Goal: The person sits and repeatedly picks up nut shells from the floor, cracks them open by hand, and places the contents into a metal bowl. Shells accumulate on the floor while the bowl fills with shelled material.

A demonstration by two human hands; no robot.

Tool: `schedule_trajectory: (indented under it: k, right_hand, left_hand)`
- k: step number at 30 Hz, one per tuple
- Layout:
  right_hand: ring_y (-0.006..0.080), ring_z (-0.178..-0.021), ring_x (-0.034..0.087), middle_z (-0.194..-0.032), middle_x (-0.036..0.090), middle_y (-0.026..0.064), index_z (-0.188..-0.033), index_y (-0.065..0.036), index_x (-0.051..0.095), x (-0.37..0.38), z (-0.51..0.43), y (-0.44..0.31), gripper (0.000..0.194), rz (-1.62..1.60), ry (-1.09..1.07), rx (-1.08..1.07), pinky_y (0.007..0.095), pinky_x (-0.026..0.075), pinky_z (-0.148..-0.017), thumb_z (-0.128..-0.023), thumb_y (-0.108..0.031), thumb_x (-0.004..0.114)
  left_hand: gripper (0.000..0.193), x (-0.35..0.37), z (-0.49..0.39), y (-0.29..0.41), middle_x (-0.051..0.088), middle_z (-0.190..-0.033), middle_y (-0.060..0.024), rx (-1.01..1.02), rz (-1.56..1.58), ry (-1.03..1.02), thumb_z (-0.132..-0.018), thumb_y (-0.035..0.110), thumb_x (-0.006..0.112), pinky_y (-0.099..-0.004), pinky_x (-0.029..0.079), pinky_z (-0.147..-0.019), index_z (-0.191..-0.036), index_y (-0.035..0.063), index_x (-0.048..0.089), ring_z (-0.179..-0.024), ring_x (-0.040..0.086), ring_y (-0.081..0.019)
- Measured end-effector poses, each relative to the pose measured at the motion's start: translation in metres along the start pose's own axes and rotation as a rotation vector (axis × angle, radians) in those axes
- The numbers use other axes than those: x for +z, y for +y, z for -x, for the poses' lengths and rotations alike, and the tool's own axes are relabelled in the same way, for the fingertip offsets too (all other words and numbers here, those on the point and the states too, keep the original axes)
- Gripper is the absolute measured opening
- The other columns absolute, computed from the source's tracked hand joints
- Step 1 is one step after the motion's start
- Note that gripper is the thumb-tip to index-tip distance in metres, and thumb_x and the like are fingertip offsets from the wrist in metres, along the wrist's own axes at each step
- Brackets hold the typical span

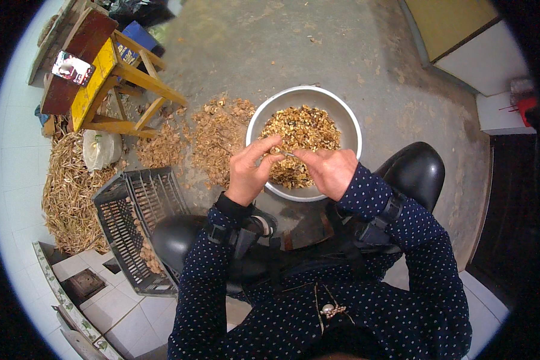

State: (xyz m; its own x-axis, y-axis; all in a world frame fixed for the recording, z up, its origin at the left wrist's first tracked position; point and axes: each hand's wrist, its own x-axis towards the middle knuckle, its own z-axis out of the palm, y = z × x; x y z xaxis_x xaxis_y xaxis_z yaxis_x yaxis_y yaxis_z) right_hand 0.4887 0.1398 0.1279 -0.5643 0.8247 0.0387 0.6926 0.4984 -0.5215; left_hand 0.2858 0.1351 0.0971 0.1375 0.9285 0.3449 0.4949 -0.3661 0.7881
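In front of me a wide metal basin (pixel 352 121) holds a heap of walnut kernels (pixel 308 128). Over its near side, my left hand (pixel 248 171) pinches a small walnut piece (pixel 275 150) between thumb and fingers. My right hand (pixel 330 170) grips a thin metal pick (pixel 288 154), whose tip meets the piece; most of the tool is hidden in the fist. Broken walnut shells (pixel 218 135) lie heaped on the floor left of the basin.
At my left knee, a black plastic crate (pixel 117 216) holds whole walnuts (pixel 149 256). Beyond it are dry stalks (pixel 69 198), a white plastic bag (pixel 102 149) and a yellow wooden stool (pixel 94 85) beside a lit phone (pixel 73 68). A cabinet (pixel 472 58) stands at the far right.
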Motion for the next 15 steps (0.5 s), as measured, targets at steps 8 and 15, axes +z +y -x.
schedule_trajectory:
  k: [8, 15]
  right_hand:
    - [0.0316, -0.066, 0.064, -0.075, 0.064, 0.0164, -0.109, -0.009, 0.06, 0.008, -0.001, 0.003, 0.031, -0.092, -0.026, 0.023, 0.0399, 0.051, -0.058, -0.078, -0.007, 0.056]
    - [0.0327, -0.068, 0.064, -0.079, 0.064, 0.0187, -0.11, -0.006, 0.06, 0.022, 0.002, 0.006, 0.031, -0.181, 0.03, 0.014, 0.0384, 0.051, -0.061, -0.08, -0.003, 0.054]
  left_hand:
    - [0.035, 0.007, 0.006, 0.0, 0.067, -0.092, -0.011, 0.04, -0.098, 0.049, -0.07, -0.001, 0.071, -0.0293, 0.053, -0.065, -0.103, 0.006, 0.062, -0.08, 0.067, -0.0228]
    - [0.033, 0.006, 0.009, 0.0, 0.067, -0.09, -0.0104, -0.05, -0.103, 0.054, -0.072, 0.002, 0.07, -0.0283, 0.053, -0.065, -0.104, 0.0046, 0.062, -0.079, 0.067, -0.02]
